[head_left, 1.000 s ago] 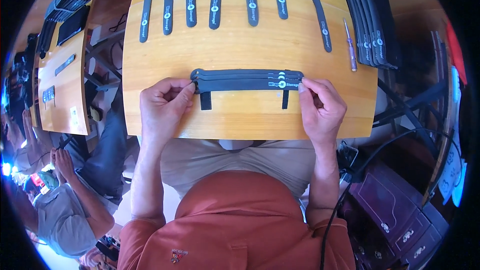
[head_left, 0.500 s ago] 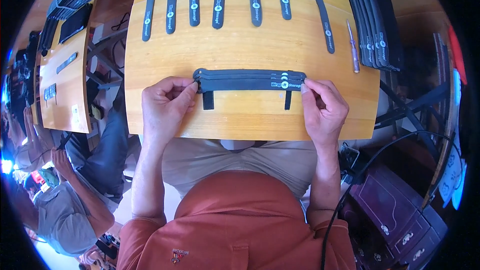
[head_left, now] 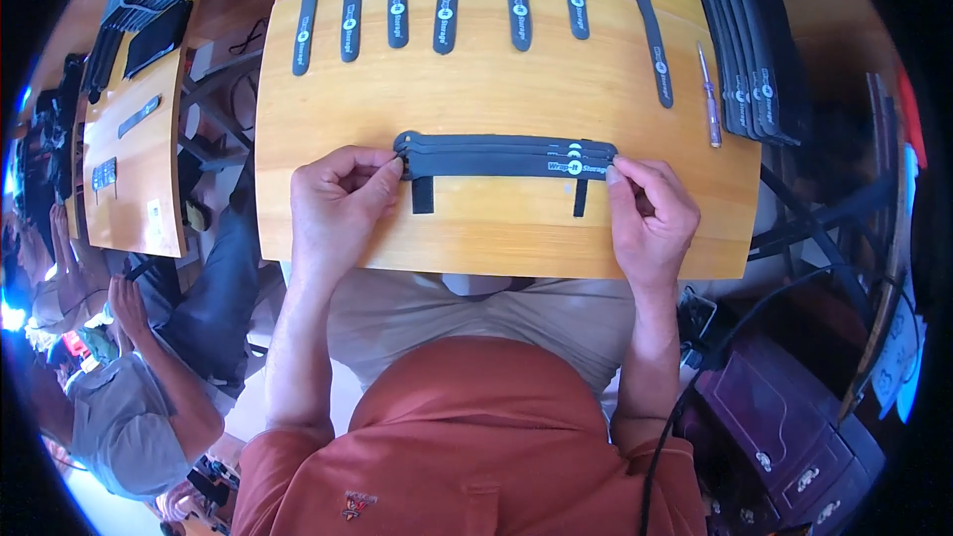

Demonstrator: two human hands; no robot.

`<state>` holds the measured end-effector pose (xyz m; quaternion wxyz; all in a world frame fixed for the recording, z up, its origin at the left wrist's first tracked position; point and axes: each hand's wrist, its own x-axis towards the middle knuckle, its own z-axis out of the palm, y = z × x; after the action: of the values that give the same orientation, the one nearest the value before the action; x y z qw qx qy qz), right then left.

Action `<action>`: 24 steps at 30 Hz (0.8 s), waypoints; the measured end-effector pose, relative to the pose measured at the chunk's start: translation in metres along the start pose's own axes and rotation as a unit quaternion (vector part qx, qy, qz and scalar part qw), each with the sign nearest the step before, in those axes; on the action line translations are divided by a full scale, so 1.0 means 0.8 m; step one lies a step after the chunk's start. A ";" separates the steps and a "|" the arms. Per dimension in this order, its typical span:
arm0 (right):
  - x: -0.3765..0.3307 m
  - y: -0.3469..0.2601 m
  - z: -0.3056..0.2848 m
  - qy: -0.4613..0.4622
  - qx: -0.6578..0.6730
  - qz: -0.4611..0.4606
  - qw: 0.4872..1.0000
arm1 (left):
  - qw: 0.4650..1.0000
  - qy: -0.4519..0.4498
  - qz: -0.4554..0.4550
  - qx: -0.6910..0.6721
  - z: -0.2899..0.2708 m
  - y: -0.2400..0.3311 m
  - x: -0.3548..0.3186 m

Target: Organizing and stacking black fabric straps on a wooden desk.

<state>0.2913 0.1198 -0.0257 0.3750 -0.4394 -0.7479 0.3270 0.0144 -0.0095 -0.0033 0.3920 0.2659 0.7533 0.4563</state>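
Layered dark straps [head_left: 496, 158] lie crosswise — left hand [head_left: 342, 203] pinching one end, right hand [head_left: 651, 213] pinching the other — with a screwdriver [head_left: 713, 119] lying beyond the right hand.

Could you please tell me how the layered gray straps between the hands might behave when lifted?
The layered gray straps look thin and flat, so they would probably sag if lifted by one end. They are likely light for their size, with a few layers visible. Their staggered edges suggest they may slide apart.
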 end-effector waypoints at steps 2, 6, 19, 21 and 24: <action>-0.001 0.005 0.002 0.003 -0.002 -0.013 1.000 | 1.000 0.004 -0.004 -0.001 0.001 0.003 -0.001; -0.001 0.001 0.002 0.006 0.000 -0.007 1.000 | 1.000 0.009 -0.005 0.007 0.000 -0.001 0.001; 0.000 -0.001 0.003 0.007 -0.023 -0.024 0.999 | 1.000 0.007 -0.009 0.012 0.001 0.002 0.001; 0.001 -0.001 0.004 0.010 -0.026 -0.031 0.999 | 1.000 0.004 -0.007 0.011 0.001 0.002 0.001; 0.001 -0.002 0.003 0.007 -0.027 -0.028 0.999 | 1.000 0.005 -0.012 0.011 0.001 0.002 0.001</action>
<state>0.2880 0.1196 -0.0255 0.3775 -0.4306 -0.7658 0.2927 0.0142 -0.0079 -0.0025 0.3901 0.2590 0.7637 0.4445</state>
